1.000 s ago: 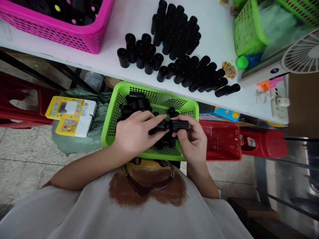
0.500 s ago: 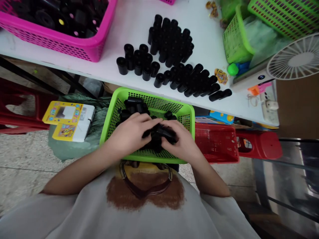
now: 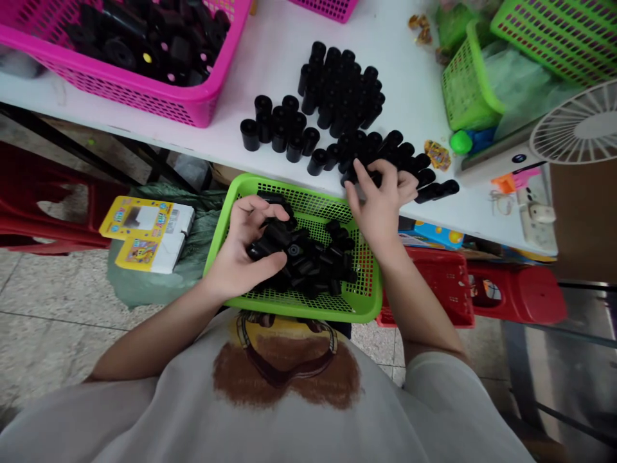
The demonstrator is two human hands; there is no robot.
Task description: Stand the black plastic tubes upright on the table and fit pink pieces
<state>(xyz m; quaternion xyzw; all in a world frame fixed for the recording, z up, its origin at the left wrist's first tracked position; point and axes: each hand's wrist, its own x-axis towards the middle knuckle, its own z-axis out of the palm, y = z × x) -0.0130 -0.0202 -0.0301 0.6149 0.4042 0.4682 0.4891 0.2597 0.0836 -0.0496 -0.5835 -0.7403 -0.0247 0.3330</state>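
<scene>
A green mesh basket (image 3: 371, 308) rests on my lap, holding several loose black plastic cylinders (image 3: 318, 260). My left hand (image 3: 243, 247) curls over the pile at the basket's left side, fingers and thumb closed on a few black pieces. My right hand (image 3: 380, 196) reaches up to the white table's (image 3: 270, 51) near edge, its fingers pinched on a black cylinder among the standing rows of black cylinders (image 3: 380, 151). More upright cylinders stand in two further clusters (image 3: 282, 125) behind.
A pink basket (image 3: 193, 112) of black parts sits at the table's left. Green baskets (image 3: 463, 83), a white fan (image 3: 578, 125) and a power strip (image 3: 533, 206) crowd the right. Red stools (image 3: 515, 292), a red basket (image 3: 434, 283) and a yellow box (image 3: 144, 231) lie below.
Both hands were together over the basket working on a black piece. My right hand has since lifted away to the table's rows with a cylinder; my left stayed in the basket.
</scene>
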